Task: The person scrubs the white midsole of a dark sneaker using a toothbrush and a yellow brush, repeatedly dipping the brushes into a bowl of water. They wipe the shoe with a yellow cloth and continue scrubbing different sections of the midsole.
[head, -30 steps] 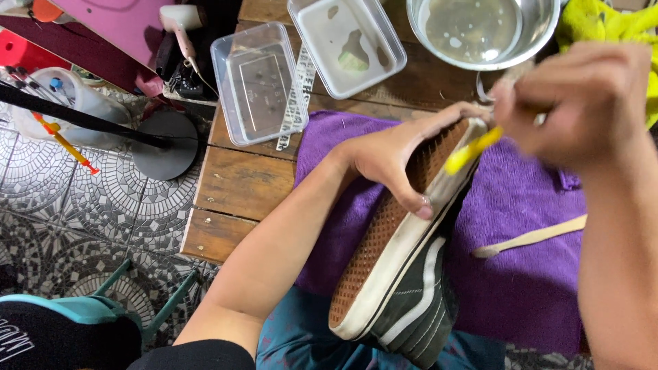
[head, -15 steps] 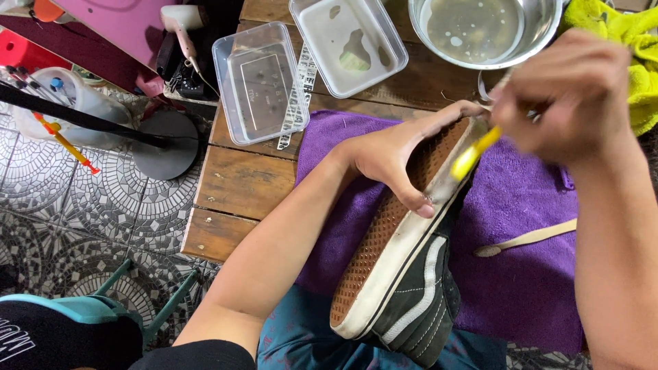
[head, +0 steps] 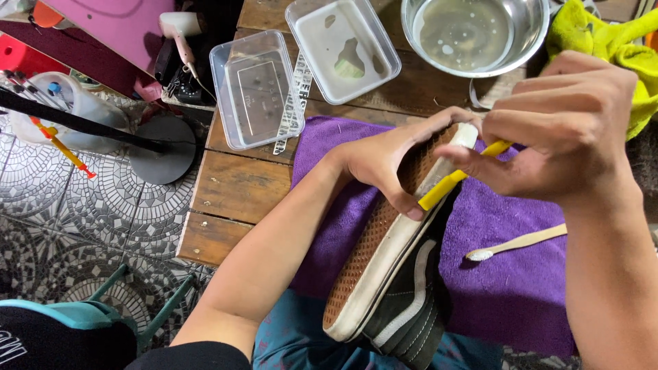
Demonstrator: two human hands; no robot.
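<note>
Resting sole-up on the purple towel (head: 507,301), the black shoe (head: 397,301) stayed clamped in the left hand (head: 384,161). Right hand (head: 555,130) gripped the yellow brush (head: 452,179), now lower along the white sidewall than before, suggesting scrubbing continued. Beyond sat the steel bowl (head: 534,41).

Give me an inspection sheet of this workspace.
Surface: wooden table with a purple towel on it.
Job's things: black shoe, sole up; yellow brush at its white edge.
Clutter: two clear plastic tubs, metal bowl of cloudy water, wooden toothbrush, yellow cloth.
Grips: left hand steadies the sole; right hand holds the brush.
Cables: nothing seen.
Surroundings: patterned tile floor, black round stand base.
</note>
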